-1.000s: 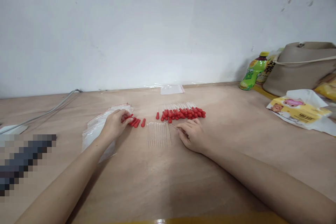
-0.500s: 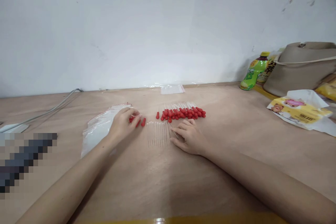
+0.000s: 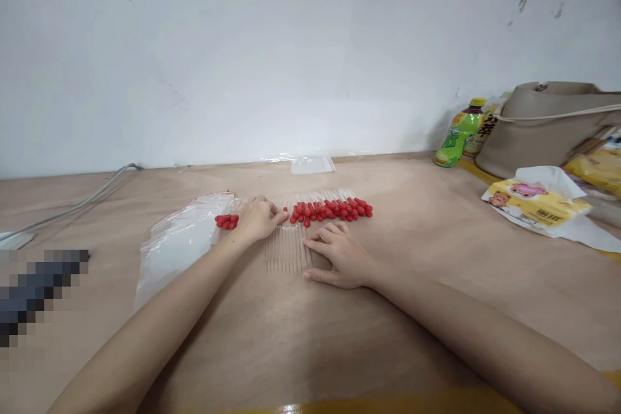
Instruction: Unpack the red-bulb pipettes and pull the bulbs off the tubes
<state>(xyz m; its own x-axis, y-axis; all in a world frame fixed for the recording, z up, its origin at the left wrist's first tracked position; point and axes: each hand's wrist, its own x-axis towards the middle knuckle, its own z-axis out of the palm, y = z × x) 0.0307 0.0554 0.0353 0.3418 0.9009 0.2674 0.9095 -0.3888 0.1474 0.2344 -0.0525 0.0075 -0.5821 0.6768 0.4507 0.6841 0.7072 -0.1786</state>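
Note:
Clear thin tubes (image 3: 286,252) lie side by side in a row at the middle of the table. Behind them is a row of droppers with red bulbs (image 3: 334,208), their clear stems pointing to the wall. My left hand (image 3: 259,218) is at the left end of that row, its fingertips touching one red bulb (image 3: 285,213). To its left rests a small pile of red bulbs (image 3: 226,222) beside clear zip bags (image 3: 182,239). My right hand (image 3: 337,255) has its thumb and forefinger apart, with fingertips at the right edge of the clear tubes.
A small clear bag (image 3: 312,165) lies by the wall. At the right are a green bottle (image 3: 458,136), a beige bag (image 3: 533,129) and a yellow tissue pack (image 3: 538,204). A cable (image 3: 97,194) crosses the left side, near a dark blurred object (image 3: 43,284).
My left hand has moved right, from the loose red bulbs to the left end of the red row. My right thumb and forefinger have spread at the clear tubes. The view has shifted slightly.

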